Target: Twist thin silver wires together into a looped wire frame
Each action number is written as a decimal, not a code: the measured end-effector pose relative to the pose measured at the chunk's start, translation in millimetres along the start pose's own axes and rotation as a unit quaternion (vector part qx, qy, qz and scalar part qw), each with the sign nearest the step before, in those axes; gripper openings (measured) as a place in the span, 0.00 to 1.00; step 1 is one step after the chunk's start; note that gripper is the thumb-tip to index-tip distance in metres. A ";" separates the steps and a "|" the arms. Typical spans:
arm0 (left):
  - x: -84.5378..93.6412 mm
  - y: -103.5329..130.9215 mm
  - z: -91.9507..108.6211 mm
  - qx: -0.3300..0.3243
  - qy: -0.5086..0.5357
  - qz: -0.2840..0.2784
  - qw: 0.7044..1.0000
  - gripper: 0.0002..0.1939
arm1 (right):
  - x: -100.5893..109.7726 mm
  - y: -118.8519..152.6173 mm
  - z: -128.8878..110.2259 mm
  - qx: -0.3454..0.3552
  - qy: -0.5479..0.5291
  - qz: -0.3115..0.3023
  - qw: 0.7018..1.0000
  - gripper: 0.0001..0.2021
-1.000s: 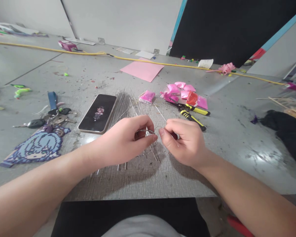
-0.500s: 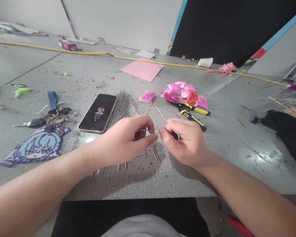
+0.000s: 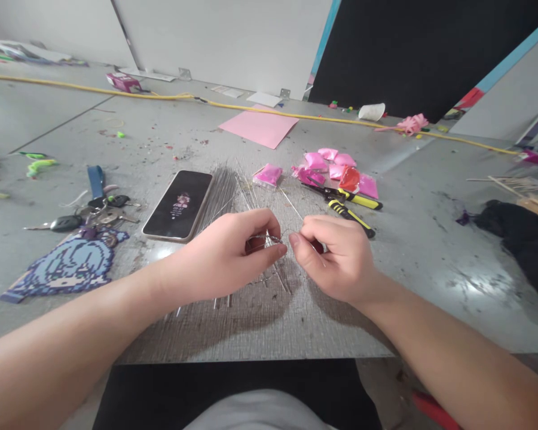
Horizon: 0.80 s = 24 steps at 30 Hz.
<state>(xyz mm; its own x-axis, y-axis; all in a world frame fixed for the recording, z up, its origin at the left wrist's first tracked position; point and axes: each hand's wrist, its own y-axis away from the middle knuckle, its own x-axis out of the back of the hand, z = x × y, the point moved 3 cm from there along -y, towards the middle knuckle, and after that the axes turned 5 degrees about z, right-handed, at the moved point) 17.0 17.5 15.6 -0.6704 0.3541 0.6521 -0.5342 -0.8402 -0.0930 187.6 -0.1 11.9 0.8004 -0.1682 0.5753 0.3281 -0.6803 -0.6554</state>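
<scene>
Several thin silvery wires point(image 3: 269, 240) are pinched between the thumb and fingers of my left hand point(image 3: 242, 251); some look twisted together. Close on its right, my right hand point(image 3: 334, 251) is closed, thumb against the curled forefinger, on a thin wire point(image 3: 291, 202) that sticks up past the knuckles. A fine end of wire spans the small gap between the two hands. Beneath and behind my left hand, a bundle of straight wires point(image 3: 224, 185) lies on the grey table point(image 3: 260, 334), with ends showing below the wrist. My fingers partly hide the twisted part.
Left of the bundle lies a phone point(image 3: 178, 205), then keys point(image 3: 103, 212) with a pixel-style charm point(image 3: 72, 263). Yellow-black pliers point(image 3: 345, 209) rest beside small pink packets point(image 3: 316, 160). Farther back are a pink sheet point(image 3: 260, 127), a yellow cord point(image 3: 233, 105) and a white cup point(image 3: 372, 111). Black cloth point(image 3: 515, 239) lies right.
</scene>
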 end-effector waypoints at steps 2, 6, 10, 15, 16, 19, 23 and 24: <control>-0.2 0.1 0.1 0.002 -0.001 -0.001 1.000 0.06 | -0.3 0.3 0.3 0.000 0.000 0.001 1.000 0.16; -0.7 -0.2 0.4 0.004 -0.006 -0.005 1.000 0.06 | -0.4 0.6 0.4 -0.002 -0.005 0.000 1.000 0.16; -0.7 -0.4 0.6 0.004 -0.009 -0.002 1.000 0.06 | 0.3 0.8 0.8 -0.003 -0.006 -0.002 1.000 0.16; -0.4 -0.3 0.6 0.005 0.002 -0.002 1.000 0.06 | -0.2 1.2 2.8 -0.008 0.003 0.008 1.000 0.17; -0.3 -0.3 0.3 0.006 0.005 -0.001 1.000 0.06 | -0.3 1.2 3.3 -0.011 0.006 0.011 1.000 0.17; -0.6 -0.5 -1.5 0.010 0.012 0.000 1.000 0.07 | -0.5 1.3 4.7 -0.017 0.011 0.012 1.000 0.17; -2.1 -1.0 -4.4 0.015 0.020 -0.005 1.000 0.07 | -1.9 2.1 7.7 -0.047 0.020 -0.006 0.999 0.12; -2.5 -1.0 -4.6 0.013 0.019 -0.007 1.000 0.07 | -2.8 2.5 8.6 -0.061 0.018 -0.017 0.998 0.10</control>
<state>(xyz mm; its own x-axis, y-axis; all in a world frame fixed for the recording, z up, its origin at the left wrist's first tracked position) 16.8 19.3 10.6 -0.6828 0.3810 0.6235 -0.5299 -0.8457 -0.0635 190.5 4.8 4.5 0.7707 -0.1678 0.6147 0.2897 -0.7670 -0.5726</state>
